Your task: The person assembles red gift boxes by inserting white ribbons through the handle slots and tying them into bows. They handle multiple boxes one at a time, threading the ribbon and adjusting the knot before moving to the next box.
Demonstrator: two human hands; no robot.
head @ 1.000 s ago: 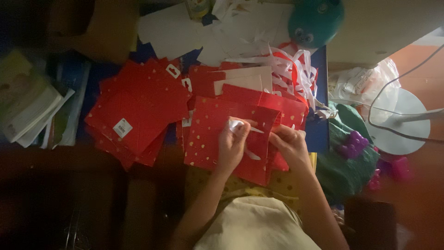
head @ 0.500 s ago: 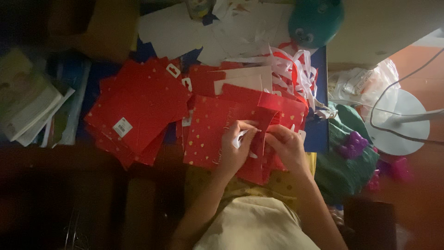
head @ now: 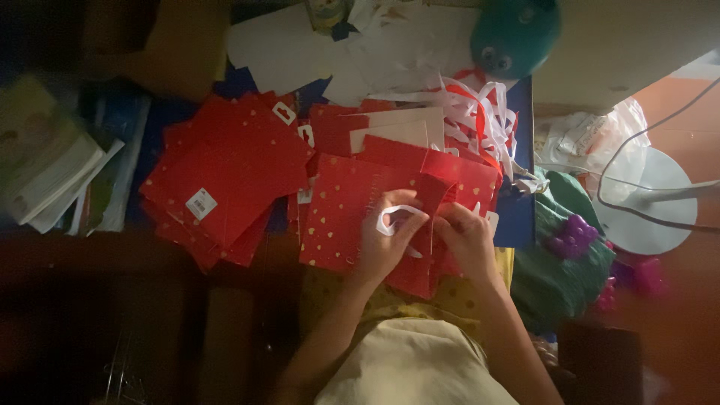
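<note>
Two hands meet near the tabletop's near edge: a white ribbon loop [head: 397,219] is pinched by the left hand [head: 386,244], while the red paper bag [head: 352,217] is pinched by the right hand [head: 469,240]. The bag should be kept flat and the ribbon untwisted.

no bare tabletop — red bag stack [head: 225,180] left, ribbon tangle [head: 480,112] behind, green bag [head: 562,262] right

- paper bag [head: 352,225] lies flat under both hands — left hand [head: 386,244] beside right hand [head: 469,240]
- bag stack [head: 217,180] left of it
- ribbons [head: 480,112] behind
- books [head: 45,161] far left
</note>
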